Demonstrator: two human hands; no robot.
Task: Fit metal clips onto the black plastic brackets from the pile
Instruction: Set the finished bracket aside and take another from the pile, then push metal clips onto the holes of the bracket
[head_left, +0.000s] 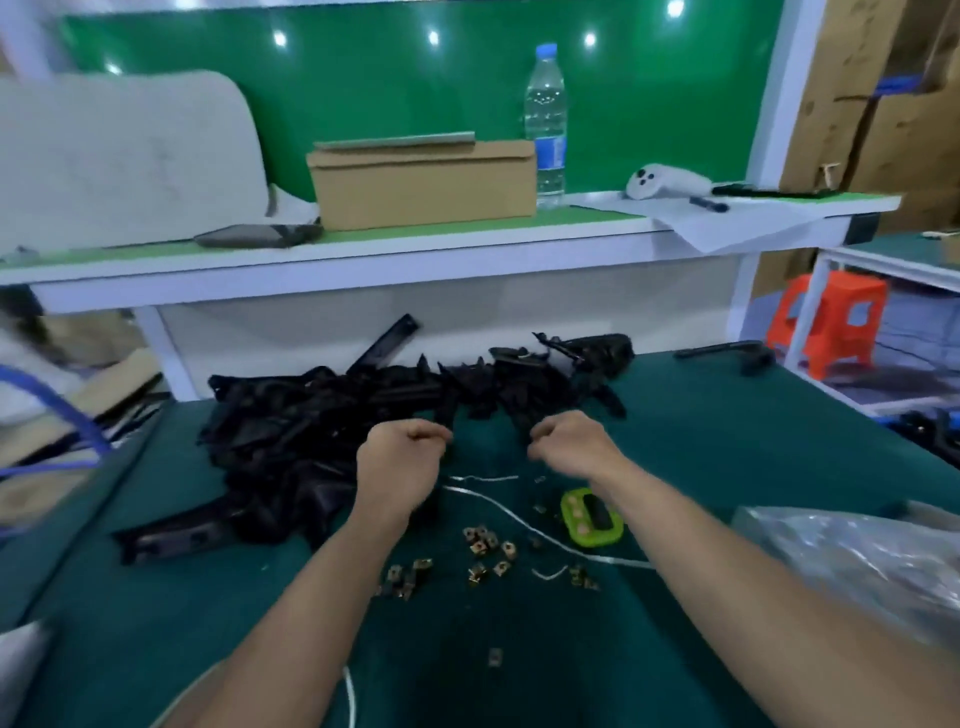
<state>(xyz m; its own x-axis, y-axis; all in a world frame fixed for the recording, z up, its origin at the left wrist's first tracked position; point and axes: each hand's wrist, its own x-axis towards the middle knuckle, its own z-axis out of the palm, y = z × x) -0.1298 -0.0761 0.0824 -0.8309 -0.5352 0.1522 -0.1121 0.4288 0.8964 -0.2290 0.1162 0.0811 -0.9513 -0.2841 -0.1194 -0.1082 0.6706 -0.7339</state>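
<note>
Curling both sets of fingers inward, you are holding your left hand (402, 460) and right hand (569, 441) side by side but apart. They are at the near fringe of the pile of black brackets (311, 415), which is lying along the worktop's (727, 441) far edge and spilling toward its left edge. Both fists are showing their backs to the camera, so whatever is inside them is being hidden. It cannot be told whether either hand is grasping a bracket, a clip or nothing. A dark strip is showing just past your left knuckles and again below your left wrist, but blur is keeping it from reading as one piece. The brackets in the heap are merging into a single black mass; only a long bracket (171, 538) at the heap's near left end is standing out.

The metal clips (485, 540) are lying scattered in the middle of the worktop between your forearms, small and brassy, their shape too blurred to make out. One stray clip (496, 656) is sitting closer to the near edge. A white cord (519, 519) is running among them and reaching your right forearm. A green-cased gadget (592, 519) is sitting just beside that forearm, its face unreadable. A clear plastic bag (857, 551) is being cut off by the frame at the right edge. A lone bracket (727, 351) is lying near the far right corner.
</note>
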